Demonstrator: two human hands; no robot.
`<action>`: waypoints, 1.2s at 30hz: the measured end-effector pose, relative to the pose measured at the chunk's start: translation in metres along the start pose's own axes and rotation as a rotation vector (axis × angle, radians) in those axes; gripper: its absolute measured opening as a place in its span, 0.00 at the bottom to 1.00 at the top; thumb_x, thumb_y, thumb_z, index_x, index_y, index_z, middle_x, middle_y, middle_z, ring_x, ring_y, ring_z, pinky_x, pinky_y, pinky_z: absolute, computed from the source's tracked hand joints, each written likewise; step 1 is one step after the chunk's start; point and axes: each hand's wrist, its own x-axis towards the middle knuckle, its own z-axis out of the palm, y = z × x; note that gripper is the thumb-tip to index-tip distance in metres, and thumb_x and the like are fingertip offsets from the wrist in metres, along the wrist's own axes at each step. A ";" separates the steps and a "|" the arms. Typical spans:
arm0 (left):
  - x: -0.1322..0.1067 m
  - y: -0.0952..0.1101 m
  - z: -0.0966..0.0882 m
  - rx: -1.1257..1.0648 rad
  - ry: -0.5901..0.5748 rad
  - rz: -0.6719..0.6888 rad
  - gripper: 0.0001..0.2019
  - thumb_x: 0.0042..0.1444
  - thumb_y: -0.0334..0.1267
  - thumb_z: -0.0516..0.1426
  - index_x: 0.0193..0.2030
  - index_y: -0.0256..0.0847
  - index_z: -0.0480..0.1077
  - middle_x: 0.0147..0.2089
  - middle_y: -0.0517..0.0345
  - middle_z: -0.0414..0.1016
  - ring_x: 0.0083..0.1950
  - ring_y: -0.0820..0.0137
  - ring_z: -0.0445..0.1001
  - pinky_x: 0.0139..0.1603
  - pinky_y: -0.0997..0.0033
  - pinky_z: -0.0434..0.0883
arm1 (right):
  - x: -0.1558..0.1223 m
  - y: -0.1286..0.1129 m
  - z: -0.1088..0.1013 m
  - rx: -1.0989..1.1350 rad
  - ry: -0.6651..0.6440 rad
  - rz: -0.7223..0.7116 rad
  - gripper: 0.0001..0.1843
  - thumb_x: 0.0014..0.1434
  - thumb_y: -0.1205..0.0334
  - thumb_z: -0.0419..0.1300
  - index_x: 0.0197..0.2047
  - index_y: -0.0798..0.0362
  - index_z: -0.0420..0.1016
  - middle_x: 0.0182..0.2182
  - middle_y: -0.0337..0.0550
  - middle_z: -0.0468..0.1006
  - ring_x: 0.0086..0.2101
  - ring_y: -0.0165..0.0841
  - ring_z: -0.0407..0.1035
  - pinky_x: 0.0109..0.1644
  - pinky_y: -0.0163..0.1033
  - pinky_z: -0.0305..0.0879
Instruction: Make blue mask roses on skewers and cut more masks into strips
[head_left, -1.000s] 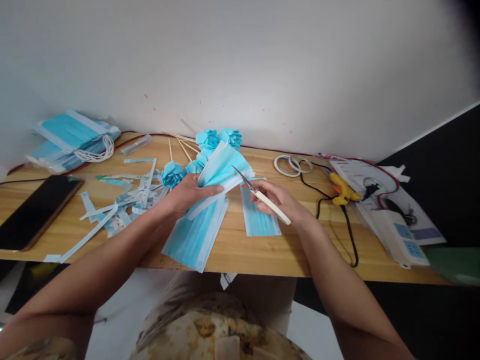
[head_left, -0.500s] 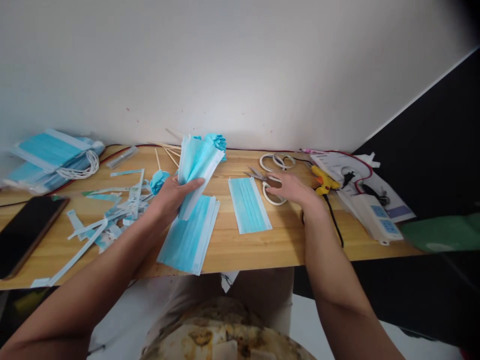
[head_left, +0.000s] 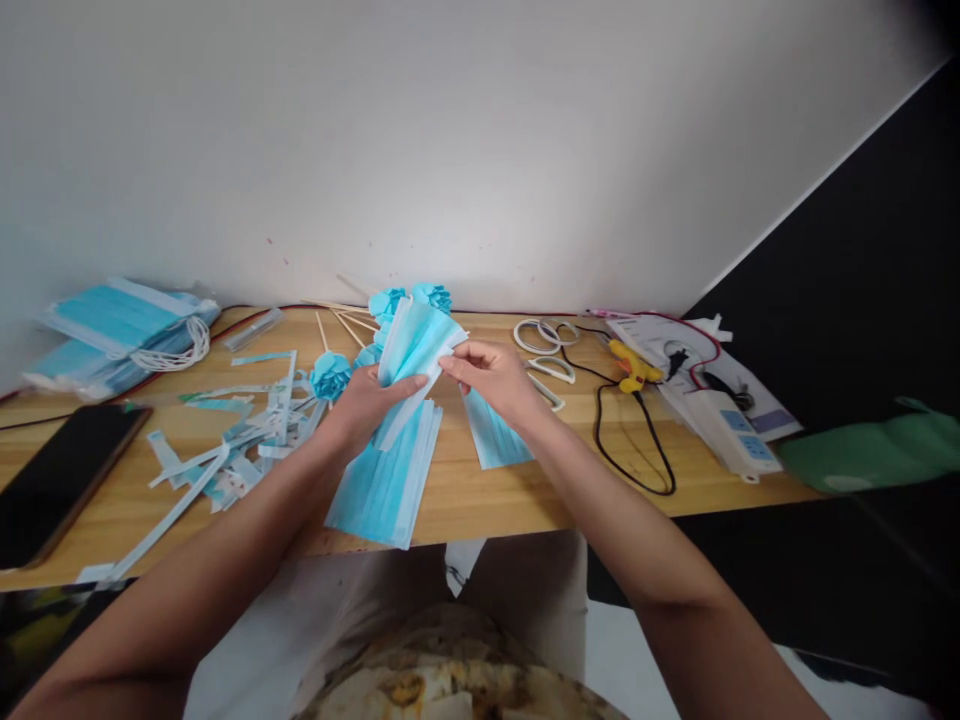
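Note:
My left hand (head_left: 375,398) is closed on a blue and white face mask (head_left: 417,350) without ear loops, thumb across its front. My right hand (head_left: 491,375) pinches the mask's right edge between thumb and fingers. Beneath the left hand lies a stack of face masks (head_left: 386,485). Another flat mask (head_left: 496,435) lies under my right wrist, partly covered. Just right of my right hand are the white scissor handles (head_left: 553,370), with the blades hidden. Blue flowers on sticks (head_left: 331,376) lie behind and left of the held mask.
Cut strips (head_left: 247,445) are heaped at left, near a phone (head_left: 71,480) and a bag of masks (head_left: 120,335) with white cords. Tape rolls (head_left: 537,337), a yellow glue gun (head_left: 634,367) with its black cable, and a power strip (head_left: 731,430) occupy the right side.
My right hand has moved left from the scissors to the held mask and now pinches its edge. My left hand keeps its hold. The view has shifted slightly.

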 end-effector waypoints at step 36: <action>0.004 -0.004 -0.011 0.642 0.204 1.046 0.06 0.64 0.38 0.61 0.43 0.46 0.81 0.47 0.53 0.80 0.51 0.61 0.76 0.56 0.58 0.69 | -0.017 -0.012 0.005 -0.599 0.008 -0.354 0.08 0.65 0.61 0.58 0.36 0.49 0.78 0.30 0.40 0.80 0.30 0.32 0.69 0.38 0.38 0.62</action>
